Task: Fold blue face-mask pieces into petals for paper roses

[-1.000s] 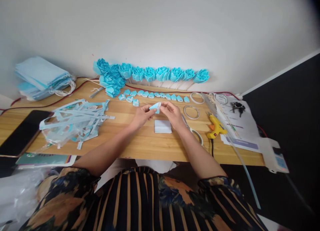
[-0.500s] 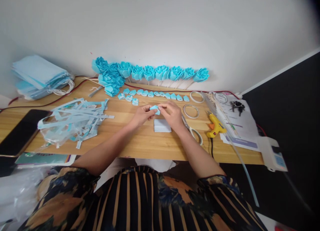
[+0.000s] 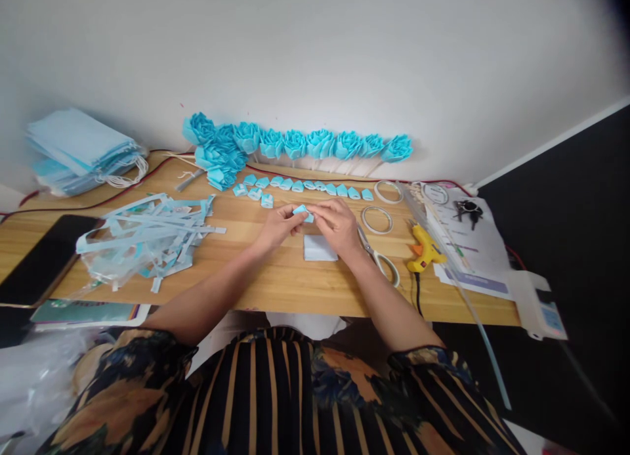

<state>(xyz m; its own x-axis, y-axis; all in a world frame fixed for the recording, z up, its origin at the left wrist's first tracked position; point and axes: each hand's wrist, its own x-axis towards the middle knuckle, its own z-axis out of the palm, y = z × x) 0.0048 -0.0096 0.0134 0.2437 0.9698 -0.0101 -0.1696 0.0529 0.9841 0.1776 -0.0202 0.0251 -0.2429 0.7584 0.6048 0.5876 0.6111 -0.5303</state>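
Note:
Between my two hands is a small folded blue petal [image 3: 302, 211], held above the middle of the table. My left hand [image 3: 281, 226] pinches its left side between thumb and fingers. On its right side the fingers of my right hand [image 3: 337, 223] close over it, hiding part of the piece. Just below lies a stack of pale rectangular pieces [image 3: 319, 248]. Several folded blue petals [image 3: 297, 186] are lined up beyond my hands. Scissors [image 3: 378, 257] with white handles rest beside my right wrist.
Blue fabric flowers [image 3: 319, 144] on sticks lean along the wall. Left are cut strips [image 3: 147, 238], a phone [image 3: 42, 261] and stacked face masks [image 3: 81, 146]. Right are tape rolls [image 3: 377, 220], a yellow glue gun [image 3: 424, 248], keys [image 3: 469, 212] and papers [image 3: 480, 251].
The petal has turned slightly in my fingers, and my right fingers now reach further over its edge. The things on the table have stayed in place.

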